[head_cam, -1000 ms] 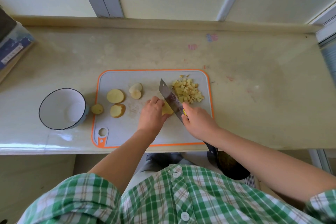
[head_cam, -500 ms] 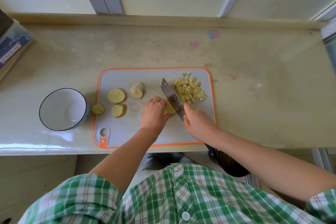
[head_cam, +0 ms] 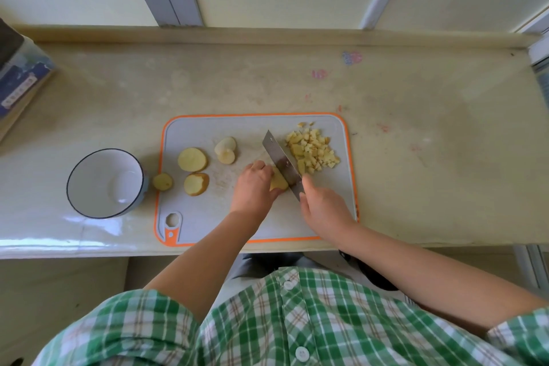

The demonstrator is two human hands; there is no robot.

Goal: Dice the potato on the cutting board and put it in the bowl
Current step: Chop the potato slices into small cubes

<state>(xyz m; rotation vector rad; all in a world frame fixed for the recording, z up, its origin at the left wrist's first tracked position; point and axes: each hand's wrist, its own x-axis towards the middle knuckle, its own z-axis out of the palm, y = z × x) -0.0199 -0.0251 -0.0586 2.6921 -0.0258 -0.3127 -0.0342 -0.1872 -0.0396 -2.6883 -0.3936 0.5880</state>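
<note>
Counter carries the whole job; we find a board lying flat at its near edge, and a bowl standing upright just left of the board; we see no potato in the bowl.

Both hands work over the middle of the board; the left hand has its fingers curled down over a piece of potato and pins it to the board; the right hand is wrapped round the handle of the knife, forefinger laid towards the blade; the handle itself is hidden in the fist. The blade runs away from the person and to the left, its edge down against the right side of the piece; we judge a cut to be in hand.

Right of the blade lies a pile of small dice, near the far right corner of the board; that much is done. On the left half wait the slices: a large one, one showing skin just nearer the person, and an end cut that looks like two stacked bits; a small slice sits between bowl and board, and we cannot tell whether it touches the board.

We put the task near half way, at a rough estimate; the piece and all the slices are left to dice; nothing has yet gone into the bowl.
</note>
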